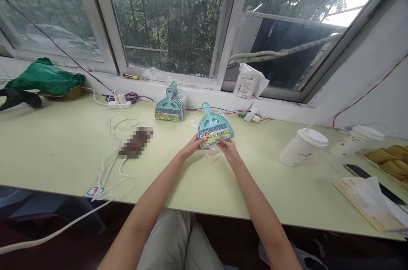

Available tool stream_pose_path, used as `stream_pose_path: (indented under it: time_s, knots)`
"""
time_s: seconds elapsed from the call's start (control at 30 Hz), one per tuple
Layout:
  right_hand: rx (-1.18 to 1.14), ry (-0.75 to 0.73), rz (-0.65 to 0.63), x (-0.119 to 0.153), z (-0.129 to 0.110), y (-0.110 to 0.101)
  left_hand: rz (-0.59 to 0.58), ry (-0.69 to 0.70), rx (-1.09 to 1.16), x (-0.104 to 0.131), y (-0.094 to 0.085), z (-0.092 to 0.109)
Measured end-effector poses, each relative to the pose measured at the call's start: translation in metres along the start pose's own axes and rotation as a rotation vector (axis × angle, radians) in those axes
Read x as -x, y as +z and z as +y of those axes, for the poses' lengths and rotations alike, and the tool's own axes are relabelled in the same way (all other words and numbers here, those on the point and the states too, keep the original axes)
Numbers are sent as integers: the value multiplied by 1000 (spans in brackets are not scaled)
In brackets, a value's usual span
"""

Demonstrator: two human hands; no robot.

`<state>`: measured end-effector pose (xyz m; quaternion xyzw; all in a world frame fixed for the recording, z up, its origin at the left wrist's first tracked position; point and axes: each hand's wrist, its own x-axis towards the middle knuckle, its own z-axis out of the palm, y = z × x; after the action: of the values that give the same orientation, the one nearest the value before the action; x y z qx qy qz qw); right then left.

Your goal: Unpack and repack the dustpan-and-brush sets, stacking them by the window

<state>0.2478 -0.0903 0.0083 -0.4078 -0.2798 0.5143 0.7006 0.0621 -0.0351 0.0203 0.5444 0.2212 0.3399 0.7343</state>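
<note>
A pale yellow-green table (pixel 73 146) runs beneath windows (pixel 165 19), with bars and leaves outside. Take the dustpan (pixel 207 122) as the clock's centre: it sits upright in clear wrap, handle towards 12, the left hand (pixel 194 146) holding it at 8 and the right hand (pixel 228 149) at 5, both closed on its lower edge. Whether it touches the table, I cannot tell.

At 10 stands a wrapped stack (pixel 168 102) of similar pans, and a screwdriver (pixel 135 77) lies on the sill beyond. Two lidded cups (pixel 299 146) are at 3, a paper bag (pixel 366 202) at 4.

The dustpan's yellow-green label (pixel 216 135) shows a red cartoon figure and Chinese characters, too small to read. The pack (pixel 245 86) at 1 bears fine print, also illegible.
</note>
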Motion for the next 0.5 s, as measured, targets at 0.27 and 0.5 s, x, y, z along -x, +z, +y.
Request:
stream_pose_path:
  time_s: [0.27, 0.5]
  knots:
    - [5, 58, 21, 0, 9, 5, 161, -27, -95, -8, -9, -4]
    - [451, 141, -216, 5, -14, -6, 191, -61, 127, -8, -30, 5]
